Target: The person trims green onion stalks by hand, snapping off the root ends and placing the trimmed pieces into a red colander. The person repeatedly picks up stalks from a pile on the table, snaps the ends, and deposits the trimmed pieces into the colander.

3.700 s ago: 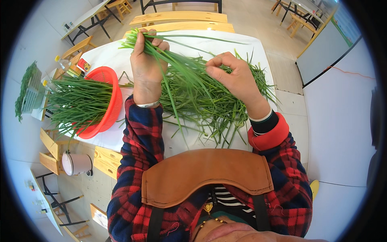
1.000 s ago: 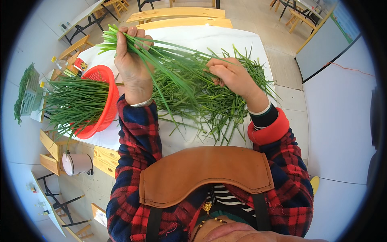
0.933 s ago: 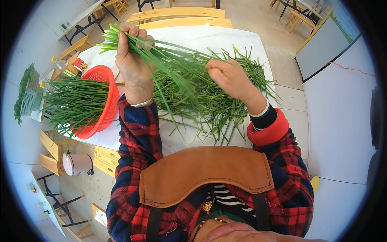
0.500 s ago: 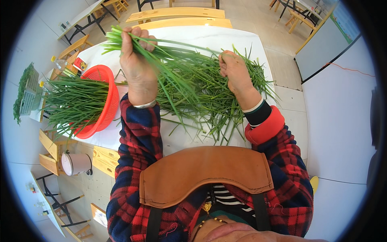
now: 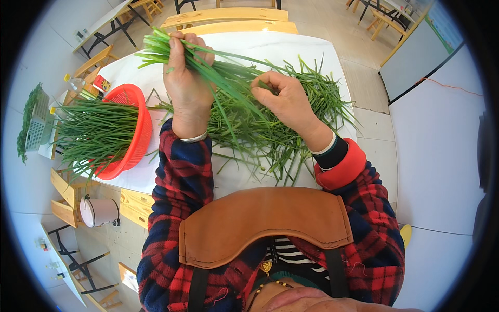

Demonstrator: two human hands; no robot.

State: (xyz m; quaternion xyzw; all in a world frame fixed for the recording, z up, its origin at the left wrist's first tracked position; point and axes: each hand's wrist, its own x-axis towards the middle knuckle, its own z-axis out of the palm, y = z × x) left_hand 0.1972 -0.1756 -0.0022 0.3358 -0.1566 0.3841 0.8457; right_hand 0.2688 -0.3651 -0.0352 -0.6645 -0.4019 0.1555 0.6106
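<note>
My left hand point(image 5: 188, 86) is closed round a bunch of green chives point(image 5: 156, 48), the pale cut ends pointing up and left. Their long leaves trail down to the right across the table. Curled in a pinch, my right hand point(image 5: 288, 101) grips some of the bunch's leaves; exactly how many is hidden by the fingers. Beneath both hands a loose pile of chives point(image 5: 283, 138) spreads over the white table point(image 5: 236, 47). To the left, a red plastic basket point(image 5: 141, 132) tilts toward the wall, filled with long chives point(image 5: 99, 127).
Behind the basket stand a clear bottle point(image 5: 75, 82) with a yellow cap and a small red box point(image 5: 102, 83). A pale crate of greens point(image 5: 37, 125) is at the far left. Wooden benches point(image 5: 226, 18) line the far side; a pinkish bin point(image 5: 99, 212) stands on the floor.
My right hand has moved left, closer to the held bunch, and its fingers have curled round leaves there. My left hand has shifted slightly right with the chives.
</note>
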